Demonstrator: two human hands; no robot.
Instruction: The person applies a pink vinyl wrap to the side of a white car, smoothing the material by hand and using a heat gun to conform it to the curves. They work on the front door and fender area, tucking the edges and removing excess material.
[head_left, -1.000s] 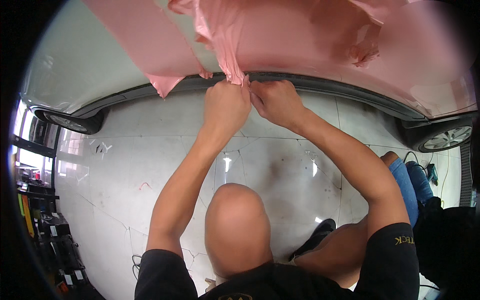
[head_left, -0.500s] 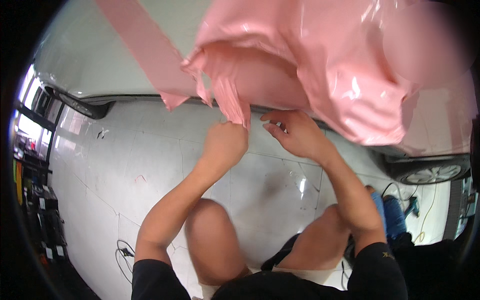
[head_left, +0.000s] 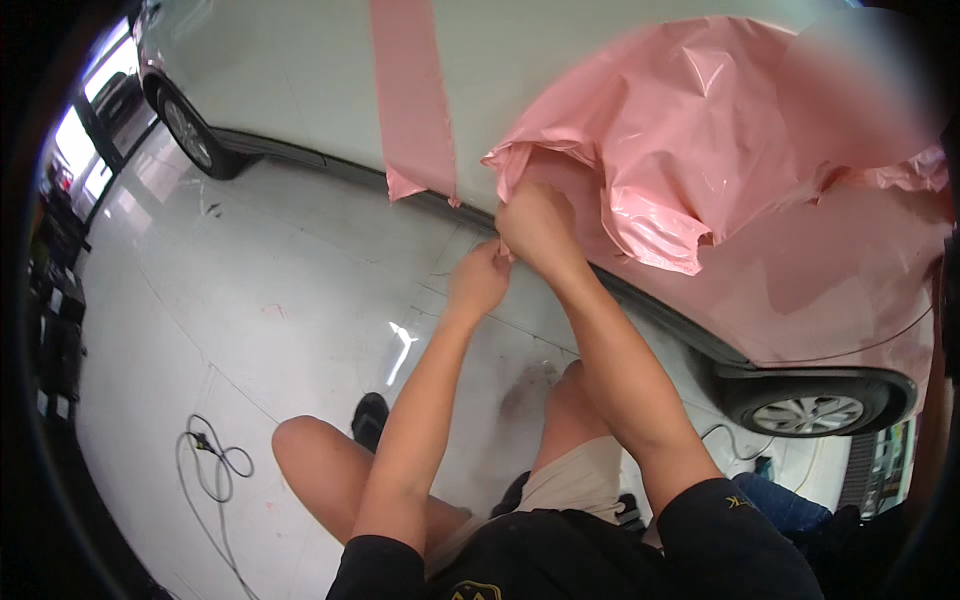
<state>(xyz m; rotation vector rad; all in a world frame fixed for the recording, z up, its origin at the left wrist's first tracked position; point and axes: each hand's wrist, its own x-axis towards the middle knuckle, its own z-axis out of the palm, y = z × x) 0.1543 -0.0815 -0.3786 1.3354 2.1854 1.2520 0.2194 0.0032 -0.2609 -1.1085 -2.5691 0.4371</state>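
Observation:
Glossy pink film hangs loose and wrinkled from the side of a pale car. My right hand is closed on the film's lower left edge, just above the car's sill. Slightly lower and to the left, my left hand pinches the end of the same film, close to the right hand's fingers. A separate strip of pink film runs down the car panel to the left, its lower end torn and slightly folded.
Car wheels are at the left and right. A coiled cable lies on the shiny tiled floor. Dark shelving lines the far left. Blue jeans of another person show at lower right.
My right hand, open before, has closed on the film beside my left hand. The view has shifted, and the strip between the loose film and my left hand looks shorter.

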